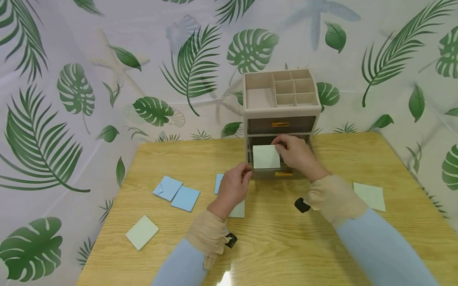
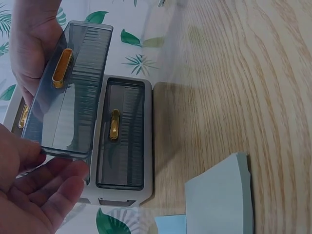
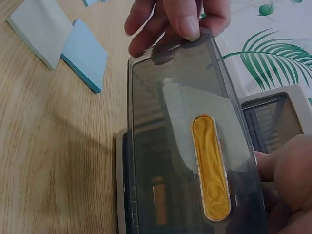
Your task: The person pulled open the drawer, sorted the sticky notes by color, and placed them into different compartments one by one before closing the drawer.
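My right hand (image 1: 297, 155) pinches a pale green sticky-note pad (image 1: 266, 157) by its upper right corner, at the pulled-out drawer (image 1: 262, 174) of a small desktop organizer (image 1: 282, 113). The pad shows through the smoky clear front in the right wrist view. At the drawer's left front corner, my left hand (image 1: 233, 186) grips the edge between thumb and fingers (image 2: 58, 192). A gold handle (image 3: 211, 168) sits on the drawer front. The right fingertips are partly hidden behind the pad and drawer wall.
Blue note pads (image 1: 185, 198) lie on the table's left side, with a pale green pad (image 1: 142, 232) in front. Another green pad (image 1: 237, 209) and a blue pad (image 1: 217, 184) are partly under my left arm. One green sheet (image 1: 370, 196) lies at right. Leaf-print cloth hangs behind.
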Tool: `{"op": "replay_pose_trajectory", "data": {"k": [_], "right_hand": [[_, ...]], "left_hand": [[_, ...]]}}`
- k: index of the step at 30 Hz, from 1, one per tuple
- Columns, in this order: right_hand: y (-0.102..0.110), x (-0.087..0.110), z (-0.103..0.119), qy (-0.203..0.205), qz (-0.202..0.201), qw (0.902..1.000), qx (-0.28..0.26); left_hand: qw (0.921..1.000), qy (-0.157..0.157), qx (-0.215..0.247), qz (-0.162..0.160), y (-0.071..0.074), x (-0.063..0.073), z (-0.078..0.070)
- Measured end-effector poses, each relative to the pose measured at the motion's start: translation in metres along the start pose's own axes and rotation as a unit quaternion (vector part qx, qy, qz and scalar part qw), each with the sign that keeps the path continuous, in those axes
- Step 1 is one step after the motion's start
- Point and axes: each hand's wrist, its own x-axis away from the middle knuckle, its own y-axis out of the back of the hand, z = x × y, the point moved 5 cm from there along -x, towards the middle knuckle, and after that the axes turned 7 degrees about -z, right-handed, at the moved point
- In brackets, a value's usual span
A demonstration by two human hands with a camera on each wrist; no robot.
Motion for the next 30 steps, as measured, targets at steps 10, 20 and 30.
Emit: {"op": "replay_pose_trajectory", "data": {"k": [10, 20, 30], "right_hand": [[-0.009, -0.003, -0.001, -0.011, 0.072, 0.9973, 0.011], [-0.015, -0.006, -0.001, -0.029, 0.11, 0.9935, 0.009], [-0.017, -0.007, 0.001, -0.014, 0.131, 0.9898, 0.054]], "left_hand": [[1.0, -0.004, -0.008, -0.004, 0.0, -0.002, 0.0], [0.9999, -0.008, -0.004, -0.009, 0.001, -0.002, 0.0], [0.9999, -0.006, -0.007, -0.01, 0.002, -0.003, 0.0]]}}
